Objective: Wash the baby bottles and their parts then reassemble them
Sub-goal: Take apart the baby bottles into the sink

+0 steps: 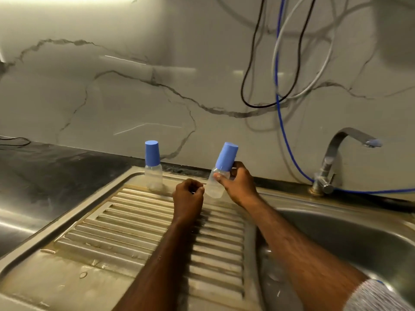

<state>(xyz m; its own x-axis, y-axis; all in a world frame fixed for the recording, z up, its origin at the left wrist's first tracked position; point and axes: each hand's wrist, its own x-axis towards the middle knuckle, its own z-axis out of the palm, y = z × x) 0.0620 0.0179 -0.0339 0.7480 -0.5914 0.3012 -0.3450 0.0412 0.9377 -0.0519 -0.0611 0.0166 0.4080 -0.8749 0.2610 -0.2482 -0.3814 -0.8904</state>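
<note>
The right hand (238, 185) gripped a capped bottle (219, 173) tilted just beside the curled, empty left hand (188, 196) — seemingly the start, caps still on — so uncapping came next, the second bottle (153, 167) standing beyond the left hand.

Two small baby bottles are out, each a clear plastic body capped with a tall blue cap, both fully put together. The standing bottle (153, 170) sits upright at the far edge of the ribbed drainboard (125, 223), close to the wall, alone and untouched. The held bottle (219, 173) is to its right, tilted so that its cap leans up and to the right, its base lifted just over the drainboard. The right hand (239, 185) grips it around the neck, where cap meets body.
</note>
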